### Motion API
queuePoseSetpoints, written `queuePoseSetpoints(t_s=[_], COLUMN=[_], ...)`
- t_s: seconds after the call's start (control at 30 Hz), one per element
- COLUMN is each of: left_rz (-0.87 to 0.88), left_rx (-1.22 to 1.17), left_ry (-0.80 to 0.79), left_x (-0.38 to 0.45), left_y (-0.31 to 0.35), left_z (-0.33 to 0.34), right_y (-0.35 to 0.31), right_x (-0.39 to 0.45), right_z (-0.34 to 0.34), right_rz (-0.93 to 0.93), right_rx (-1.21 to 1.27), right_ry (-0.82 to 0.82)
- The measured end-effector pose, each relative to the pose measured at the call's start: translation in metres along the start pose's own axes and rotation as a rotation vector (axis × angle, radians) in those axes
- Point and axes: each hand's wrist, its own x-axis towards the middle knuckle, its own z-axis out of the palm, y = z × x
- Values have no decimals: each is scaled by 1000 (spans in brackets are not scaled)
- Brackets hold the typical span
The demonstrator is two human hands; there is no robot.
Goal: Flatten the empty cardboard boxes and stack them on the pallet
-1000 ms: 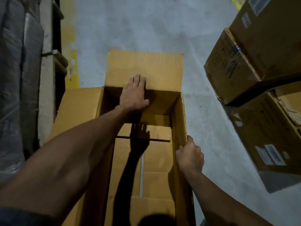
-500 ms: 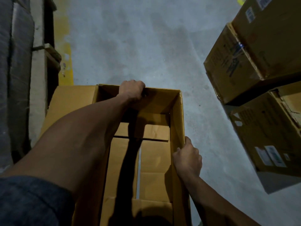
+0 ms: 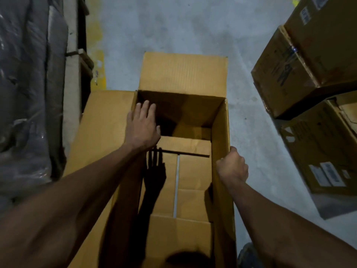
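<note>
Open box (image 3: 220, 151) on floor (image 3: 173, 26), stacked boxes (image 3: 309, 74) to its right

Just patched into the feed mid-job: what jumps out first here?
A big open cardboard box fills the centre of the floor, its far flap sticking up and bottom flaps visible inside. The left hand reaches flat over its left wall, while the right hand grips the right wall's top edge. Stacked labelled cartons sit at right.
</note>
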Motion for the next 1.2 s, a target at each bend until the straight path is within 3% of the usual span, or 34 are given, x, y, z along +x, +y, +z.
queuePoseSetpoints(t_s=[0.13, 0.3, 0.5, 0.63, 0.8, 1.2], left_rz=[-212, -376, -529, -637, -607, -503], left_rx=[-145, -304, -585, -584, -635, -681], left_ry=[23, -104, -145, -266, -260, -104], left_x=[-69, -134, -157, -169, -171, -194], left_y=[-28, -41, -64, -68, -63, -37], left_z=[9, 38, 63, 61, 58, 12], right_y=[5, 28, 74, 84, 87, 89], right_x=[2, -19, -88, -105, -98, -105], right_z=[-4, -2, 23, 25, 20, -43], right_rz=[-28, -74, 1, 45, 3, -59], right_rx=[13, 22, -45, -83, -44, 46], right_ry=[10, -19, -7, -41, -90, -40])
